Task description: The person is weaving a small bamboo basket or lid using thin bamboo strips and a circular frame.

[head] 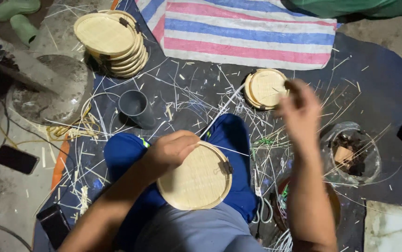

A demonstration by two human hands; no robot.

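Note:
My left hand (173,149) grips the upper left rim of a round woven bamboo tray (196,179) that rests on my lap. A small dark clip (227,167) sits on the tray's right rim. A thin white strip (222,109) runs up and to the right from the tray's top edge. My right hand (299,112) is raised and blurred, with its fingers pinched together near the far end of that strip. Whether it holds the strip is not clear.
A stack of finished round trays (112,42) lies at the far left, a smaller stack (264,88) near my right hand. A grey cup (136,107), scissors (261,205), a plastic bag (350,151), a phone (16,158) and scattered strips surround me on the dark mat.

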